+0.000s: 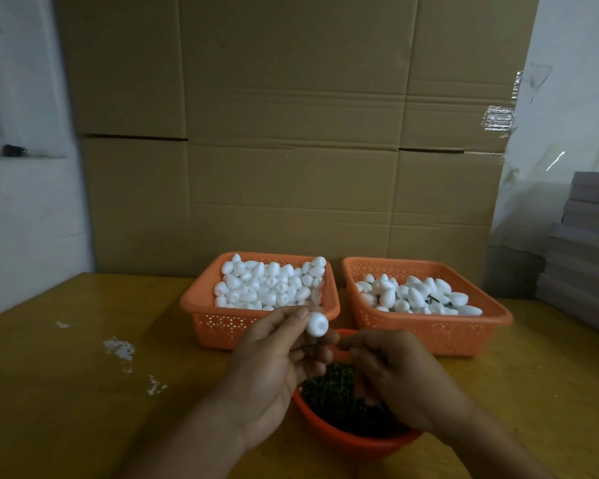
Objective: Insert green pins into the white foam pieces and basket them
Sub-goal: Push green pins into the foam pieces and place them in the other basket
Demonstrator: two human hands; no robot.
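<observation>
A big wall of cardboard boxes [291, 133] fills the top of the frame. Below it, a yellow table [66, 392] holds two orange baskets: the left basket [201, 305] heaped with white foam pieces [270, 281], the right basket [491, 318] partly full. At the bottom middle, an orange bowl [346, 440] holds green pins [332, 392]. The left hand [274, 361] pinches one foam piece [317, 324] in its fingertips. The right hand [395, 371] curls over the bowl; I cannot tell what it holds.
</observation>
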